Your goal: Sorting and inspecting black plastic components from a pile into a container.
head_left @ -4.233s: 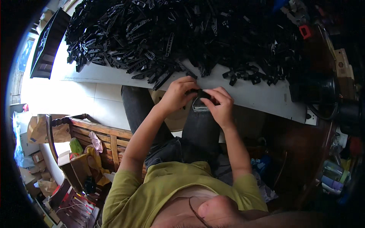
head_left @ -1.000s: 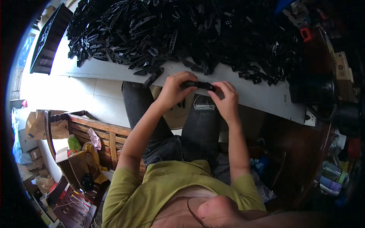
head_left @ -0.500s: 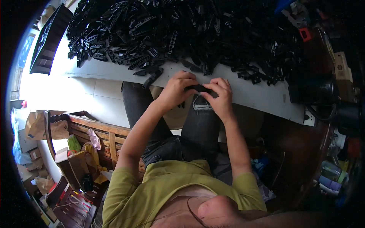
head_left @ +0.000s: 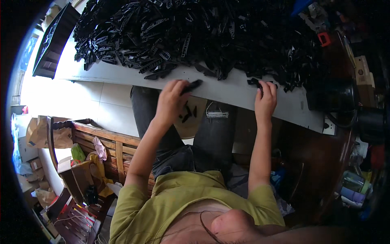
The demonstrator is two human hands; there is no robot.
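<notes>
L hand (head_left: 170, 103) at near table edge (head_left: 243, 94), fingers gripping a flat black plastic strip (head_left: 191, 86), strip tilted up-right over edge. R hand (head_left: 265, 101) well apart to the right, fingertips resting on a small black piece (head_left: 255, 83) beside the big black parts pile (head_left: 195, 36) farther back; grip unclear.

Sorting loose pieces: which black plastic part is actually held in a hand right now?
The black strip in the left hand, lifted over the table edge, apart from the heap.
</notes>
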